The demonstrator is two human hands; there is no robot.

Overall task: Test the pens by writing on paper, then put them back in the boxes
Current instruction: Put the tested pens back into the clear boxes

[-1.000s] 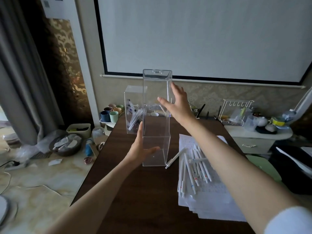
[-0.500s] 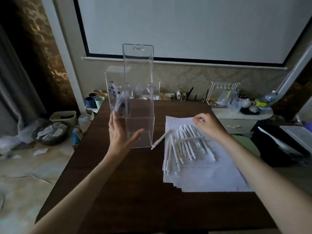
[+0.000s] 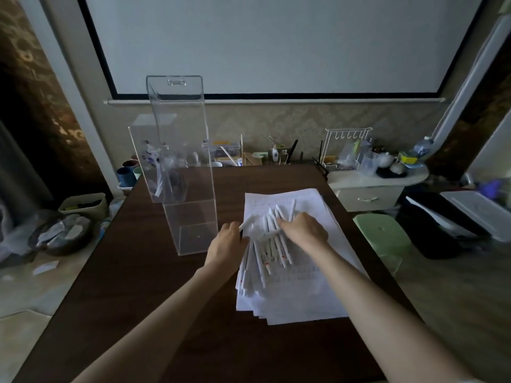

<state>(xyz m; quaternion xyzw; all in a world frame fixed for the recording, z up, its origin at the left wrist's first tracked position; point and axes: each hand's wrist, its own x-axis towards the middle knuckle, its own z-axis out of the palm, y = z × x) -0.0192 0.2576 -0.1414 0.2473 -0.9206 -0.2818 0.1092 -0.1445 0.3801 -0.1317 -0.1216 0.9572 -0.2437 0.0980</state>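
Surface: dark wood, projector screen behind
White pens: heaped on paper stack
Right hand: fingers curled over the pens
Left hand: at heap's left edge; grip cannot be told

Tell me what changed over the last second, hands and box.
Both hands let go of the tall clear box: the right hand moved first, then the left hand, onto the pens on the paper stack. Grip unclear. The box stays upright beside the stack.
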